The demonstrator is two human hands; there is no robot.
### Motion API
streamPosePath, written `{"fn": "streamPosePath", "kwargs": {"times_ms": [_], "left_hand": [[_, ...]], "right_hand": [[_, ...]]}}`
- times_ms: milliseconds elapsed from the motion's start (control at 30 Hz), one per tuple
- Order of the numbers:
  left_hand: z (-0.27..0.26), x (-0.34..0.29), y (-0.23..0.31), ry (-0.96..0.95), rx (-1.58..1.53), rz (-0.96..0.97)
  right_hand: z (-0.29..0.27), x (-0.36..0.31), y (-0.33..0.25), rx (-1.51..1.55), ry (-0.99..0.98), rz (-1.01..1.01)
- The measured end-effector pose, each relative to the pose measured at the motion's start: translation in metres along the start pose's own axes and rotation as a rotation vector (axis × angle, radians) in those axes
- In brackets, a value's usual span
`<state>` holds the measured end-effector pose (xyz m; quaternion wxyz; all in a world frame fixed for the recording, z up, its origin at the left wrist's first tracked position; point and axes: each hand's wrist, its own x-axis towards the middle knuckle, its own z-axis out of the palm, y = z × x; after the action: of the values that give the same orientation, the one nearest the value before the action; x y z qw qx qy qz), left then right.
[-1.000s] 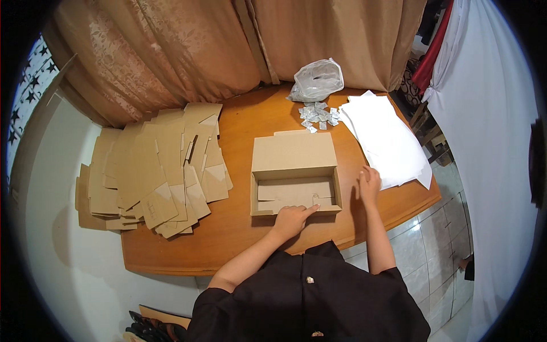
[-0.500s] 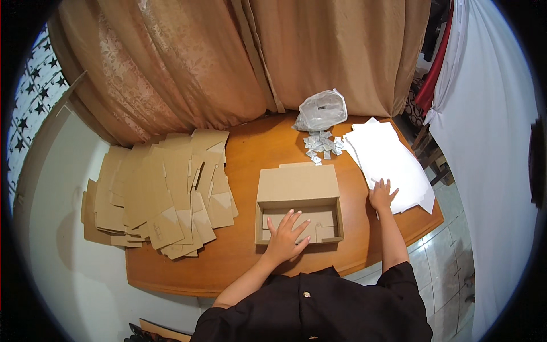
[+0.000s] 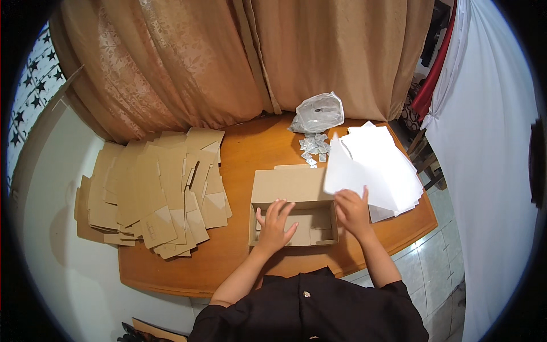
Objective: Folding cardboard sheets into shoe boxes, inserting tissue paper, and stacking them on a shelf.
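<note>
Cardboard box (image 3: 293, 215) sits open under our left hand (image 3: 274, 226), whose spread fingers press its near wall, presumably steadying it. Left of that hand lie flattened blanks (image 3: 154, 194). Our right hand (image 3: 353, 212) pinches a white sheet (image 3: 348, 171), lifting it off the stack (image 3: 393, 165) just beyond.

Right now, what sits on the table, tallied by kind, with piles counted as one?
Open cardboard box: 1
Pile of flat cardboard blanks: 1
Stack of white paper sheets: 1
Clear plastic bag: 1
Heap of small packets: 1
Total: 5
</note>
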<state>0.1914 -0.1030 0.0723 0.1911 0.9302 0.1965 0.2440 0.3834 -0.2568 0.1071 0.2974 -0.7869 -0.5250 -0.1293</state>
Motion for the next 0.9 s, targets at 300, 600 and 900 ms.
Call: {"fn": "streamPosePath", "kwargs": {"times_ms": [300,600,900], "left_hand": [[-0.039,0.023,-0.017,0.233,-0.338,0.128],[-0.143,0.025,0.033,-0.045,-0.191,0.35],[-0.183,0.039,0.022,-0.117,-0.689,-0.182]], "right_hand": [[-0.054,-0.003,-0.081,0.385,-0.117,-0.436],[-0.072,0.005,-0.081,1.059,-0.061,0.106],[-0.088,0.004,-0.064,1.189,-0.369,0.408]]}}
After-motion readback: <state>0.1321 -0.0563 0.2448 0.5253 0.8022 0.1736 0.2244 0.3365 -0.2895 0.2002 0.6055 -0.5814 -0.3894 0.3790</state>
